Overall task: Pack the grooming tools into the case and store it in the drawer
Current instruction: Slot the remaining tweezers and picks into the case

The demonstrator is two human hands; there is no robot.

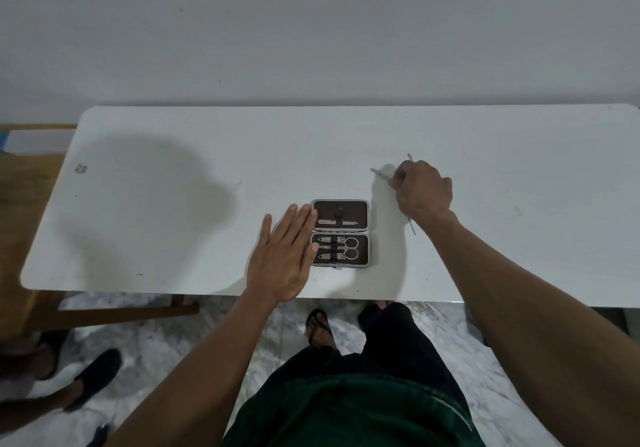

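I'm looking down on a white, round-cornered bench [173, 204] set against a pale wall. Near its front edge, the small brown grooming case with a silver rim [340, 232] lies open flat, both halves facing up. The far half holds a slim silver file [337, 222] under a strap; the near half holds small silver scissors [349, 248] and two silver nail clippers [329, 247] strapped in a row. My left hand [282, 266] rests flat on the bench, fingers straight and relaxed, grasping nothing, with its fingertips touching the case's left edge. My right hand [423, 192] is out to the right of the case, beyond its far corner, fingers pinched around a thin silver tool [380, 174] whose tip sticks out to the left. A second thin silver stick [412, 227] lies on the bench, mostly hidden beneath that hand, its ends showing beyond the knuckles and beside the wrist. I can't tell whether the fingers touch it. No drawer shows from here.
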